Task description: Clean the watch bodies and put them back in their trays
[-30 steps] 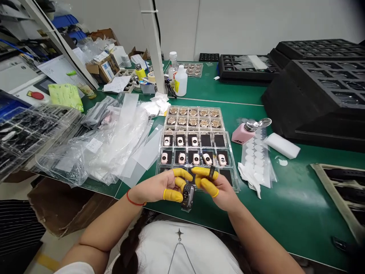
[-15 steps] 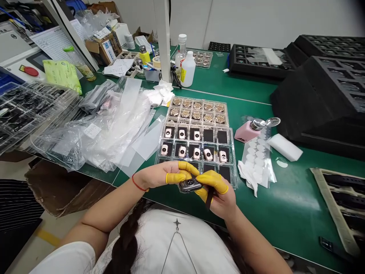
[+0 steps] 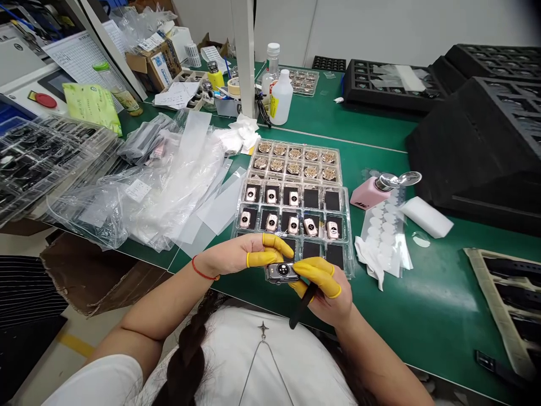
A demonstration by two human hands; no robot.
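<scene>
Low over the near table edge is a dark smartwatch (image 3: 282, 273), its sensor back facing up and a black strap (image 3: 302, 307) hanging from the right end. My right hand (image 3: 327, 287), in yellow finger cots, pinches that end between thumb and fingers. At the watch's far left edge, my left hand (image 3: 253, 254) has its cotted fingers curled against the case; some fingertips are hidden behind it. Just beyond the hands lies a clear tray (image 3: 349, 231) with black-padded pockets, several holding pink-gold watch cases (image 3: 293, 225). Behind it, another tray (image 3: 337, 163) carries round gold parts.
To the right stand a pink pump bottle (image 3: 369, 193), a white block (image 3: 428, 217), a sheet of round stickers (image 3: 382, 231) and a strap tray (image 3: 477, 282). Black foam trays (image 3: 473, 129) rise behind them. Plastic bags (image 3: 156, 192) cover the left side. A white post (image 3: 244, 62) stands at the back.
The smartwatch has tilted so its sensor back shows more fully. Its black strap now swings down and to the left below my right hand. My left fingers have shifted slightly.
</scene>
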